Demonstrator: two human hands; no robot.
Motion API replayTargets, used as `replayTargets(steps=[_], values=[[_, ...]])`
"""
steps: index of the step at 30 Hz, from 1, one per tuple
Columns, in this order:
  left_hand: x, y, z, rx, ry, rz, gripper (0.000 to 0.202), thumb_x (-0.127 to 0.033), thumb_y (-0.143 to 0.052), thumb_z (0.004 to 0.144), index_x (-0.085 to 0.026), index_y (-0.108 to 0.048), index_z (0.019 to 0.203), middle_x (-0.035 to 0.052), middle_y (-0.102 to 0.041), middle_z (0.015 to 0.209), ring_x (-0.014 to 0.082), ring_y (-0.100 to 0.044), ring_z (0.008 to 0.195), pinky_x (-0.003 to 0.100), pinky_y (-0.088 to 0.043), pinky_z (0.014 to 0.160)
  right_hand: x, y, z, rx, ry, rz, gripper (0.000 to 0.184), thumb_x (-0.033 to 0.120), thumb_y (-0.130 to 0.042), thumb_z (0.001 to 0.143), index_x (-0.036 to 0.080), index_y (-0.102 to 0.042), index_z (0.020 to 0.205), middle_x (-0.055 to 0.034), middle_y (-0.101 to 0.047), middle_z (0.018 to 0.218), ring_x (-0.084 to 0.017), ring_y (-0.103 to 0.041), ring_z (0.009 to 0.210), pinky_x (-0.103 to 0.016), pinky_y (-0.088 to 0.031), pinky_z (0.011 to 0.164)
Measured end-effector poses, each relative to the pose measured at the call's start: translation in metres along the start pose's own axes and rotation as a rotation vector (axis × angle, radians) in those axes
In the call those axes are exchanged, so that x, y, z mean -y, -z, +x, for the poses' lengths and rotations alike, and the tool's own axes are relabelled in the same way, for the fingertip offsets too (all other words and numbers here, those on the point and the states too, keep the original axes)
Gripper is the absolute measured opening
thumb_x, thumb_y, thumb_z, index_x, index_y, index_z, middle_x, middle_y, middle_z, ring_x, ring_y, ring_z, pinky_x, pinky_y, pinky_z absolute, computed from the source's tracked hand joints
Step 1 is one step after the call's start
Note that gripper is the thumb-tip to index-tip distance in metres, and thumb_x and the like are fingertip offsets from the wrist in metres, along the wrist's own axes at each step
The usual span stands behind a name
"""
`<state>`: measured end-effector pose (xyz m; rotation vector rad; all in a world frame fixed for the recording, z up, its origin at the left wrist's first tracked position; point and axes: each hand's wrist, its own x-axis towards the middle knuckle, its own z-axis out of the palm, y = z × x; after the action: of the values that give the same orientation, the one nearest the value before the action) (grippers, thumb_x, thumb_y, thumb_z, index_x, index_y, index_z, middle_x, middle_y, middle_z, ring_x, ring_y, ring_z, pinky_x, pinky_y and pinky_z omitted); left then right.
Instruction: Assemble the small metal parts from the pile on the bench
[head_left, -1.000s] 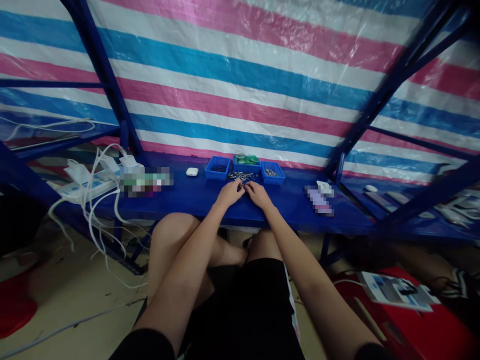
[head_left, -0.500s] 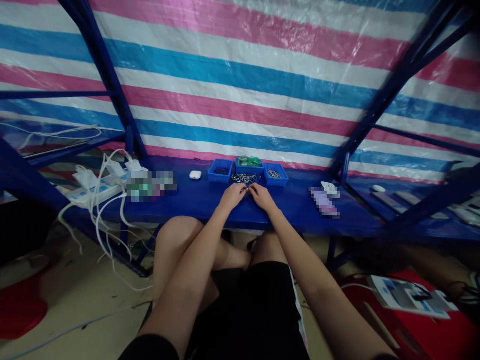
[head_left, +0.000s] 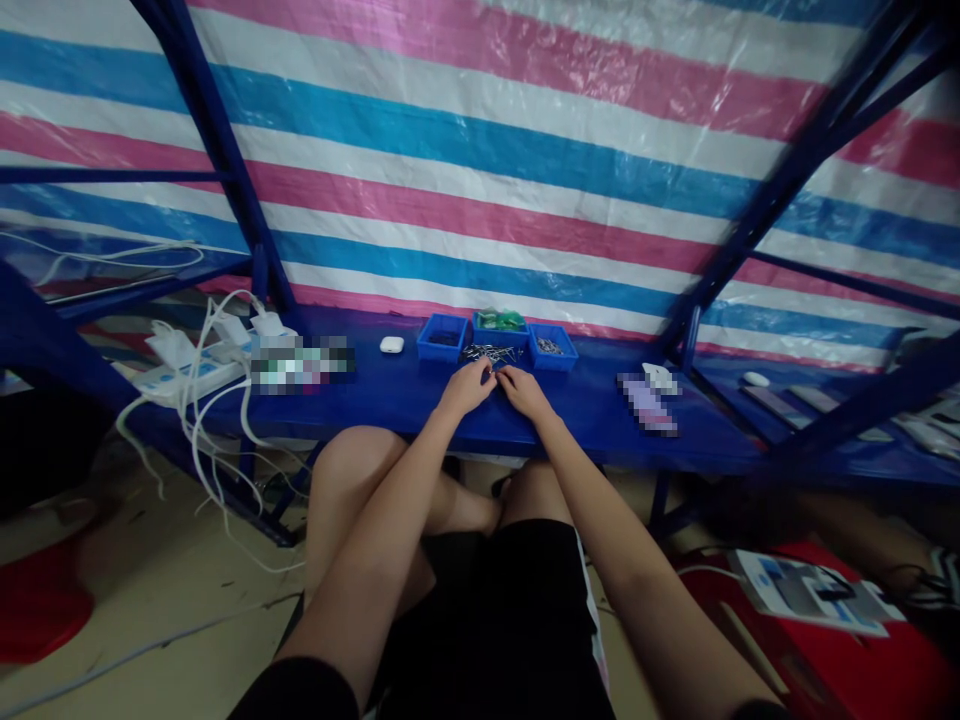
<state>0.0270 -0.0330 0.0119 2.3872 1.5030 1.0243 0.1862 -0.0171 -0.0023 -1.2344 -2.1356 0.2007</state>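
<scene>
My left hand [head_left: 466, 388] and my right hand [head_left: 523, 391] rest side by side on the blue shelf [head_left: 420, 405], fingertips meeting in a pinch over a tiny part too small to name. Just beyond the fingers lies a heap of small metal pieces [head_left: 491, 353]. Behind it stand three small bins: a blue bin [head_left: 442, 337] on the left, a middle bin with green parts [head_left: 499, 323], and a blue bin holding dark bits [head_left: 552, 347] on the right.
A white earbud case [head_left: 391, 344] lies left of the bins. White power strips and chargers with trailing cables [head_left: 196, 362] crowd the shelf's left end. Blue rack posts [head_left: 210, 150] rise on both sides. A red stool [head_left: 840, 650] with a device stands at lower right.
The hands stay together at the same spot, with only small finger movements. The view has shifted slightly.
</scene>
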Motion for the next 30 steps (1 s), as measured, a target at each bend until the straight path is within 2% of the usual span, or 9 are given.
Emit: replayTargets(steps=[10,14,18,22,27,30], values=[[0.0109,-0.0097,0.0049,0.051,0.000,0.103,0.024,-0.031,-0.042,0.088,-0.020,-0.060,0.100,0.0067,-0.064,0.090,0.0178,-0.058,0.088,0.026,-0.044,0.075,-0.0074,-0.0050,0.0013,-0.092,-0.038,0.127,0.024,0.029,-0.043,0.087,0.018,-0.050,0.108,-0.0058,-0.063,0.091,-0.017,-0.058,0.085,-0.028,-0.043,0.078],[0.0095,-0.0081,0.0039,0.051,-0.027,0.105,0.025,-0.031,-0.041,0.089,-0.021,-0.061,0.101,0.0069,-0.065,0.093,0.0182,-0.057,0.089,0.026,-0.044,0.077,-0.0089,-0.0052,0.0025,-0.110,-0.048,0.100,0.019,0.029,-0.042,0.087,0.018,-0.053,0.099,-0.0069,-0.062,0.093,-0.017,-0.058,0.085,-0.028,-0.043,0.078],[0.0078,-0.0066,0.0035,0.034,-0.023,0.100,0.026,-0.031,-0.040,0.089,-0.020,-0.060,0.102,0.0071,-0.064,0.098,0.0186,-0.056,0.093,0.027,-0.044,0.078,-0.0072,-0.0027,0.0023,-0.116,-0.036,0.047,0.019,0.030,-0.038,0.088,0.019,-0.054,0.090,-0.0057,-0.062,0.086,-0.017,-0.056,0.080,-0.028,-0.041,0.075],[0.0071,-0.0066,0.0041,0.005,0.024,0.068,0.026,-0.031,-0.040,0.090,-0.020,-0.060,0.103,0.0067,-0.063,0.101,0.0183,-0.056,0.096,0.027,-0.044,0.081,-0.0055,0.0007,0.0011,-0.118,-0.071,0.055,0.023,0.032,-0.034,0.089,0.020,-0.054,0.088,-0.0041,-0.061,0.083,-0.016,-0.055,0.076,-0.026,-0.040,0.073],[0.0072,-0.0064,0.0043,0.011,0.011,0.049,0.025,-0.030,-0.040,0.090,-0.020,-0.060,0.101,0.0066,-0.063,0.100,0.0178,-0.056,0.095,0.027,-0.043,0.081,-0.0057,0.0020,0.0002,-0.122,-0.155,0.084,0.026,0.035,-0.033,0.089,0.021,-0.054,0.084,-0.0027,-0.061,0.080,-0.016,-0.056,0.074,-0.026,-0.040,0.071],[0.0072,-0.0058,0.0040,0.022,-0.002,0.072,0.026,-0.030,-0.039,0.090,-0.020,-0.060,0.100,0.0073,-0.063,0.098,0.0185,-0.056,0.093,0.027,-0.044,0.079,-0.0069,0.0007,0.0004,-0.141,-0.167,0.108,0.024,0.036,-0.036,0.088,0.021,-0.054,0.091,-0.0031,-0.063,0.084,-0.017,-0.057,0.077,-0.027,-0.041,0.073]])
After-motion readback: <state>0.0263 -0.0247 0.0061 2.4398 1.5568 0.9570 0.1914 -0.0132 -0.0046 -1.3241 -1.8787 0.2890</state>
